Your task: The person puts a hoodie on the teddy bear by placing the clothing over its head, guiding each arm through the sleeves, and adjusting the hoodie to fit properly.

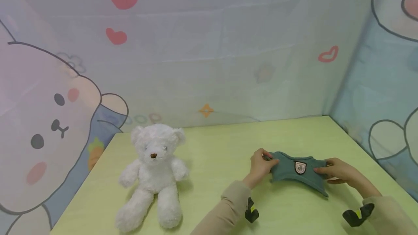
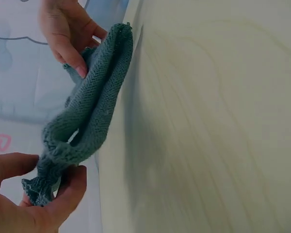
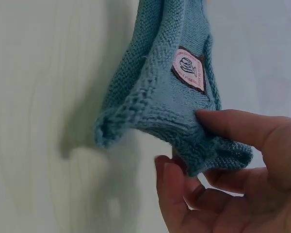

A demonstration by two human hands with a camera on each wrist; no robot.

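A small teal knitted garment (image 1: 287, 169) with a shield-shaped patch (image 1: 300, 167) is stretched between both hands over the table's right part. The left hand (image 1: 260, 166) pinches its left end; in the left wrist view that hand (image 2: 36, 199) has thumb and fingers around a bunched corner of the knit (image 2: 94, 102). At the other end the right hand (image 1: 343, 173) grips the fabric. The right wrist view shows the right hand (image 3: 237, 170) with its thumb on the front of the garment (image 3: 155, 92), below the patch (image 3: 189, 69), and fingers behind it.
A white plush bear (image 1: 156, 177) lies face up or leans back on the left part of the yellow-green table (image 1: 212, 155). Cloth backdrops (image 1: 209, 46) with printed hearts and cartoon animals stand along the back and sides.
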